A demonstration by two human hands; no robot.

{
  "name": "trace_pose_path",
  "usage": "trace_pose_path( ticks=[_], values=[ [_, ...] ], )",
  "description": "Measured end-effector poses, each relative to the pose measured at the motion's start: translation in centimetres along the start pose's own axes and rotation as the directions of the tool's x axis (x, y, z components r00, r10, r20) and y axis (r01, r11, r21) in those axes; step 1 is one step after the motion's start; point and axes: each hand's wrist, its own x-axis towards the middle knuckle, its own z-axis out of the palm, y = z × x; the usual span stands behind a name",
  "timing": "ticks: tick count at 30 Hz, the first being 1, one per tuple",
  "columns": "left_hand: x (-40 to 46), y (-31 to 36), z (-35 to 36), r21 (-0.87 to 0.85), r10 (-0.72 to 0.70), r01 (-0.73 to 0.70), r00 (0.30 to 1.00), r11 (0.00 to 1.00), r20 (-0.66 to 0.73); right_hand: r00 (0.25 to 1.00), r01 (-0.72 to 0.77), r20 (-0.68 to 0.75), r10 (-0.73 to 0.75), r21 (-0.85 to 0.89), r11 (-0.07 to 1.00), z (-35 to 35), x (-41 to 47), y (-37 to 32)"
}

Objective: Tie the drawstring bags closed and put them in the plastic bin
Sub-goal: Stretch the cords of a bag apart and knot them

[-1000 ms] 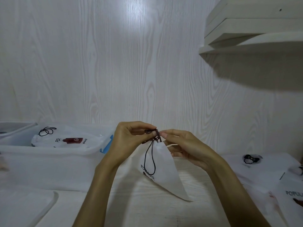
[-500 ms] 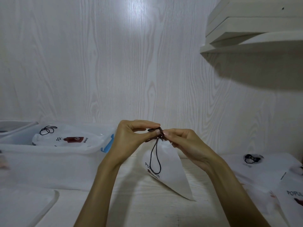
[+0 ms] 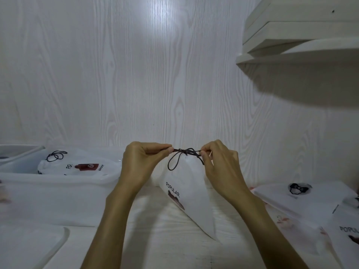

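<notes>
A white drawstring bag (image 3: 191, 193) printed POPULAR hangs above the table between my hands. Its dark drawstring (image 3: 183, 155) is stretched level with a knot in the middle and a loop drooping below. My left hand (image 3: 143, 164) pinches the cord's left end. My right hand (image 3: 217, 166) pinches the right end. To the left stands the clear plastic bin (image 3: 58, 189), and inside it lies another white bag (image 3: 81, 166) with a coiled black cord.
Several flat white bags (image 3: 303, 197) are piled on the table at the right. The bin's lid (image 3: 29, 243) lies at the lower left. A second container's corner (image 3: 17, 150) shows at far left. White shelves (image 3: 299, 35) jut from the wall at upper right.
My hands have drawn apart sideways, pulling the drawstring taut. The hanging loop has shrunk as the knot tightened at the bag's gathered mouth.
</notes>
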Motion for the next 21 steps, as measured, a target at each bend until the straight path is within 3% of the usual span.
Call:
trace_pose_path(
  ticks=[10,14,17,19,21],
  values=[
    [-0.1,-0.6,1.1,0.089,0.056,-0.041,0.984,0.995,-0.168,1.0,0.005,0.028,-0.001,-0.131,0.991,0.3,-0.3,0.7],
    [0.1,-0.8,0.9,0.122,0.056,-0.036,0.985,0.992,-0.165,0.992,0.002,0.124,0.023,-0.201,0.98,0.5,-0.3,0.7],
    [0.3,-0.6,0.0,0.146,-0.073,0.075,0.997,0.986,-0.023,0.944,-0.189,0.286,0.165,0.057,0.98,-0.2,-0.1,0.8],
    [0.4,0.2,-0.5,0.132,-0.203,0.19,0.974,0.973,0.101,0.855,-0.446,0.447,0.261,0.382,0.809,-1.1,0.1,0.6],
    [0.3,1.5,-1.0,0.161,-0.366,0.344,0.919,0.925,0.143,0.747,-0.641,0.609,0.266,0.555,0.531,-2.0,0.2,0.2]
  ],
)
